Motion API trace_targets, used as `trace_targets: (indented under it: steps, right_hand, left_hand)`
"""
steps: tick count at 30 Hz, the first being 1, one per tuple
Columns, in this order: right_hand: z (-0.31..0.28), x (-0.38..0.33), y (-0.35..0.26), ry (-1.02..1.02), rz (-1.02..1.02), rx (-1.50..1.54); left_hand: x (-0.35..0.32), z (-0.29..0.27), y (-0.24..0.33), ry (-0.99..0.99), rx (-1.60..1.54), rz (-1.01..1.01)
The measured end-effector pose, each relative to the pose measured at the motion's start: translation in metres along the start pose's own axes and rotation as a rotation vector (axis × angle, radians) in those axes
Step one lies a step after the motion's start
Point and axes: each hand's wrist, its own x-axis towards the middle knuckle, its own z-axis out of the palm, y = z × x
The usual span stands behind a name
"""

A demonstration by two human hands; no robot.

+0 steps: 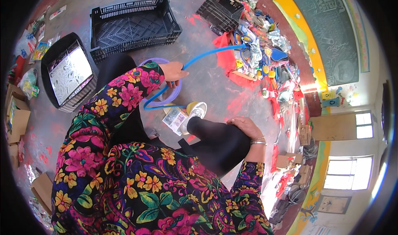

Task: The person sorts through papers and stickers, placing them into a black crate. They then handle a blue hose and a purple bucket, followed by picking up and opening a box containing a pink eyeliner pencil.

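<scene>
My left hand (173,72) is closed around a blue plastic tube (213,50). One end of the tube stretches away to the right over the floor, and the other part curves down below my hand toward my shoe. Under that hand a purple ring or hoop (171,95) lies on the floor, partly hidden by my arm. My right hand (245,128) rests flat on my bent knee, fingers stretched out, holding nothing. By my white shoe (196,113) lies a printed sheet or packet (175,118), with something yellow beside it.
A black plastic crate (137,42) stands ahead on the left, near a dark basket (68,73) with a patterned white top. Far right, a second black crate (219,12) adjoins a long pile of mixed scraps (265,40) along the wall. Cardboard boxes (18,115) line the left side.
</scene>
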Motion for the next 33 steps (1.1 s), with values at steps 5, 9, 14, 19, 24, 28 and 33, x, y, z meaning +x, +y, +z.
trace_targets:
  steps: [5,9,14,19,24,28,33]
  right_hand:
    - [0.004,-0.006,0.001,0.033,0.005,0.063]
    - [0.006,0.012,0.013,-0.006,-0.034,0.086]
    - [0.011,0.049,0.028,-0.023,-0.103,0.011]
    - [0.015,0.073,0.025,-0.065,-0.032,0.005]
    - [0.01,0.047,0.027,-0.032,0.012,-0.003]
    - [0.007,0.016,0.018,0.043,-0.034,0.107]
    - [0.006,-0.007,0.006,0.072,-0.03,0.109]
  left_hand:
    - [-0.002,0.003,-0.004,0.003,0.001,-0.042]
    - [-0.004,0.004,-0.005,0.005,0.023,-0.077]
    - [0.004,0.01,-0.011,-0.009,0.014,-0.092]
    - [0.009,0.01,-0.017,-0.018,0.033,-0.1]
    - [0.017,0.008,-0.011,-0.018,0.069,-0.051]
    - [0.01,0.011,-0.001,0.005,0.044,-0.023]
    - [0.011,0.015,0.001,-0.023,0.084,-0.054]
